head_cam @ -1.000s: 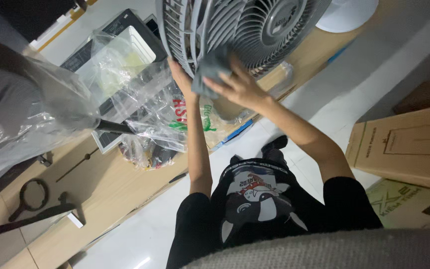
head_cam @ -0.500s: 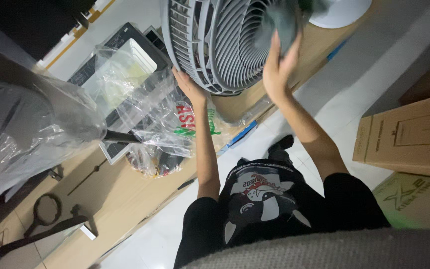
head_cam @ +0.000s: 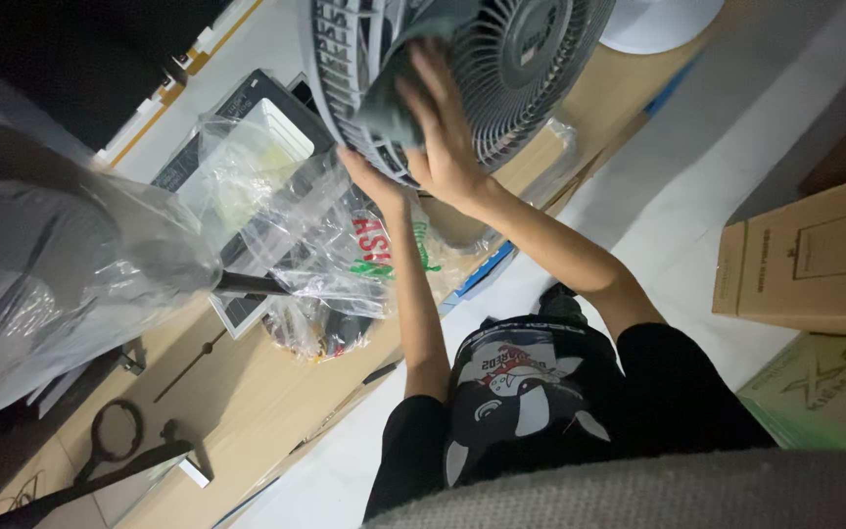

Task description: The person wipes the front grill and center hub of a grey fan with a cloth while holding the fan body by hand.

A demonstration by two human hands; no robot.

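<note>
A grey fan with a round slatted grille (head_cam: 531,69) lies on the wooden table at the top of the view. My right hand (head_cam: 443,132) presses a grey-green cloth (head_cam: 394,93) flat against the left part of the grille, fingers spread over it. My left hand (head_cam: 372,181) grips the lower rim of the grille just below the cloth. Both forearms reach up from my dark printed shirt (head_cam: 521,392).
Crumpled clear plastic bags (head_cam: 286,225) lie left of the fan. A large plastic-wrapped object (head_cam: 61,264) fills the left side. Black scissors (head_cam: 115,431) rest on the wooden table (head_cam: 247,392). A white round base (head_cam: 658,24) sits top right; cardboard boxes (head_cam: 815,255) stand right.
My right hand carried the cloth up to the right side of the grille, then swept it back to the left part. My left hand stayed on the rim.
</note>
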